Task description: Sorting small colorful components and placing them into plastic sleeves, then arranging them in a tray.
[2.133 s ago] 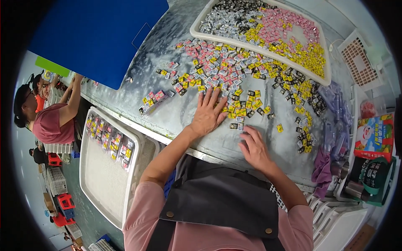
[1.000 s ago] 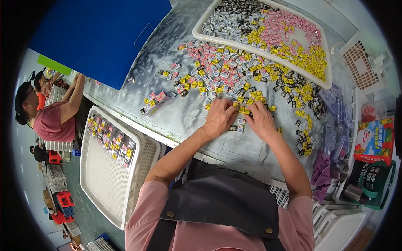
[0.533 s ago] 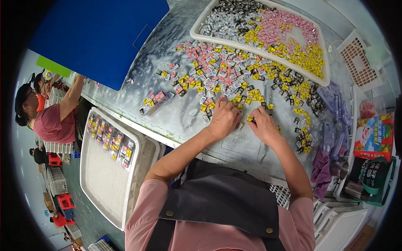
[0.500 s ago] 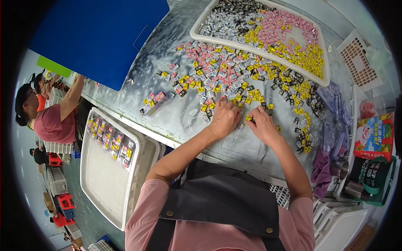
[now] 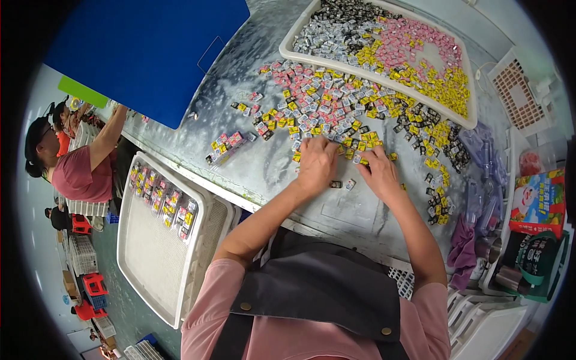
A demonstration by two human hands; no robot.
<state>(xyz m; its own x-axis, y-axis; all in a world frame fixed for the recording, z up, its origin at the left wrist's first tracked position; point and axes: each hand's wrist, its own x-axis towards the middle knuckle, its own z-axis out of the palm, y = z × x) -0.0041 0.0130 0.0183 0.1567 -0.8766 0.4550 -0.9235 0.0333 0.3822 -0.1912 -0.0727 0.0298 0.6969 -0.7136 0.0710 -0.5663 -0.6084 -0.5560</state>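
Note:
Many small printed blocks (image 5: 327, 108) in pink, yellow, white and black lie spread over the grey table. My left hand (image 5: 318, 165) is at the near edge of this spread, fingers bent down and closed; what is under its fingertips is hidden. To its right, my right hand (image 5: 381, 174) pinches a small yellow and white block (image 5: 358, 157) between thumb and fingers. A dark block (image 5: 336, 184) and a white block (image 5: 350, 185) lie apart on the table between my hands. Left of them stands a clear pack (image 5: 227, 147) filled with blocks.
A white tray (image 5: 285, 49) of colour-sorted blocks stands at the back. At left, a white mesh tray (image 5: 150, 264) holds several filled packs (image 5: 162, 201). A blue board (image 5: 144, 54) covers the far left; a co-worker (image 5: 81, 174) reaches beside it. Clear plastic packs (image 5: 483, 162) lie at right.
My hands have shifted slightly, the right one up toward the spread. A dark block and a white block now show on the table between them.

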